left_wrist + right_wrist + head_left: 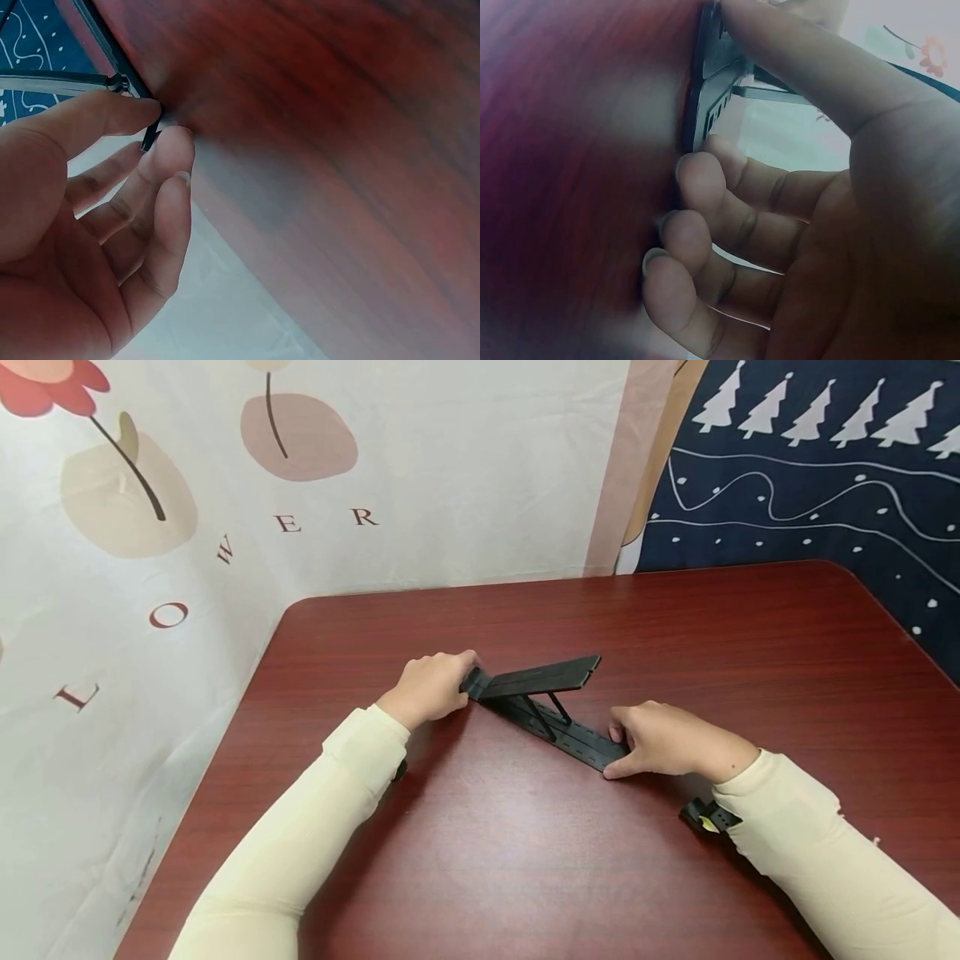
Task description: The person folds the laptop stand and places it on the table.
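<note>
A black folding stand point(543, 677) lies in the middle of the table, its base flat and its upper plate tilted up on two thin struts. My left hand point(433, 687) pinches the hinged end of it; in the left wrist view the thumb and forefinger meet at the dark edge of the stand point(148, 136). At the opposite end, my right hand point(660, 739) holds the base between thumb and fingers. Slots along the base of the stand point(714, 112) show in the right wrist view, where the other fingers point(694, 184) curl close to the tabletop.
The dark red wooden table point(480, 868) has rounded far corners. A white cloth with flower prints point(450, 468) hangs behind and to the left, and a navy cloth with white trees point(795, 518) at the right. A black wrist strap point(708, 817) sits by the right sleeve.
</note>
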Action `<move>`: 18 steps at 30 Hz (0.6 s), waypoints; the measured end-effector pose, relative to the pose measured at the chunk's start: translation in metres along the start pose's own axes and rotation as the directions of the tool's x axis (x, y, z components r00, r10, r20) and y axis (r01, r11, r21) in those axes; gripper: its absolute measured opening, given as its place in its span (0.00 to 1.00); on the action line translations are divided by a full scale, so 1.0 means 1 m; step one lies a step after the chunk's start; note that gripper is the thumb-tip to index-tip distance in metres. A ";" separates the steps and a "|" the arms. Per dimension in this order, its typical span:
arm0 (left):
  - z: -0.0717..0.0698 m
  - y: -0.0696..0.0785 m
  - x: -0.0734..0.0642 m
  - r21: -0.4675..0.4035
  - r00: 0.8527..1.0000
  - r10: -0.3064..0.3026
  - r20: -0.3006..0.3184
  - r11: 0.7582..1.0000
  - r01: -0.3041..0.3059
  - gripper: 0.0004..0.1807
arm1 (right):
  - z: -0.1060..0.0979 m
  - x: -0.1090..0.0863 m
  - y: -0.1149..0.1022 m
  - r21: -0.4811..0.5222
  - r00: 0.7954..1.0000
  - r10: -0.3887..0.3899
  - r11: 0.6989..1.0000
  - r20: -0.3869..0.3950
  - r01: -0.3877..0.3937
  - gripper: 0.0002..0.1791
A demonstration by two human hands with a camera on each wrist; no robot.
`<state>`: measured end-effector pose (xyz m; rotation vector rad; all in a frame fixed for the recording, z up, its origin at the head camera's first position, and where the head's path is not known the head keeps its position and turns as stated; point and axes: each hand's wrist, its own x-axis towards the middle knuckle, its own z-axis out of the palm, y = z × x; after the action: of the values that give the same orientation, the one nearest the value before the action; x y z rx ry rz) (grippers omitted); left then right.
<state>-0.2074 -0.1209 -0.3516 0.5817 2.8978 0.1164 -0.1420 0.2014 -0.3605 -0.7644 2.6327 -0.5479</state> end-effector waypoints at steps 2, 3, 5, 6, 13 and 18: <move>0.000 0.000 0.002 0.001 1.000 -0.012 -0.007 1.000 0.012 0.26 | 0.000 0.000 0.000 0.000 1.000 0.003 1.000 0.004 -0.003 0.23; 0.000 0.001 0.003 -0.002 1.000 -0.020 -0.008 1.000 0.020 0.26 | 0.000 0.000 0.000 0.000 1.000 0.002 1.000 0.005 -0.002 0.23; 0.000 0.001 0.004 -0.011 0.999 -0.035 -0.013 0.999 0.035 0.25 | 0.001 0.000 -0.001 -0.002 1.000 -0.005 1.000 0.006 0.005 0.23; 0.000 0.002 0.005 -0.017 0.999 -0.043 -0.015 0.999 0.043 0.24 | 0.001 0.000 -0.001 -0.003 1.000 -0.008 1.000 0.007 0.008 0.23; 0.000 0.004 0.008 -0.037 0.997 -0.067 -0.032 0.997 0.066 0.22 | 0.003 -0.001 -0.005 -0.021 1.000 -0.025 0.999 0.001 0.025 0.22; 0.000 0.007 0.010 -0.043 0.997 -0.063 -0.039 0.997 0.061 0.21 | 0.005 -0.001 -0.007 -0.028 0.999 -0.043 0.999 -0.005 0.043 0.20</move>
<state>-0.2144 -0.1107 -0.3530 0.4871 2.9409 0.1815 -0.1361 0.1947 -0.3612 -0.8303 2.6393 -0.5268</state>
